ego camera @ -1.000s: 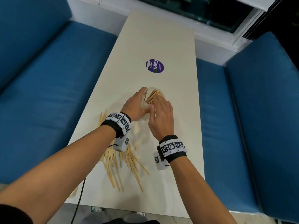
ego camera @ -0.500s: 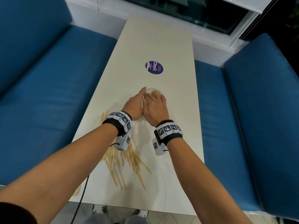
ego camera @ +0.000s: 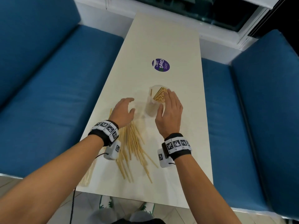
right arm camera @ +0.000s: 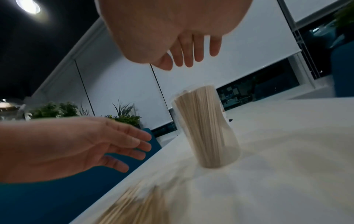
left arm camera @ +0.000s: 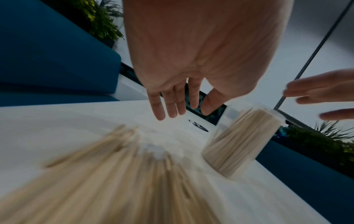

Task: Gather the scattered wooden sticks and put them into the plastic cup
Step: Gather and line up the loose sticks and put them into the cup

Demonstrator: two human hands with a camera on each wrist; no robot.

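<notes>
Sticks [ego camera: 159, 95], thin pale wood, pack the clear plastic cup [ego camera: 152, 105]; loose ones [ego camera: 132, 147] fan across the smooth tabletop [ego camera: 161, 38]; both hands, left [ego camera: 123, 111] and right [ego camera: 169, 113], spread empty

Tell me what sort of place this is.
Probably a booth seat in a café or office lounge. A long pale table stands between two blue cushioned benches, a round branded sticker sits on the tabletop, and potted plants line a window with a roller blind.

Both the left hand [ego camera: 123, 110] and right hand [ego camera: 169, 113] have let go of the plastic cup [ego camera: 154, 102].
</notes>
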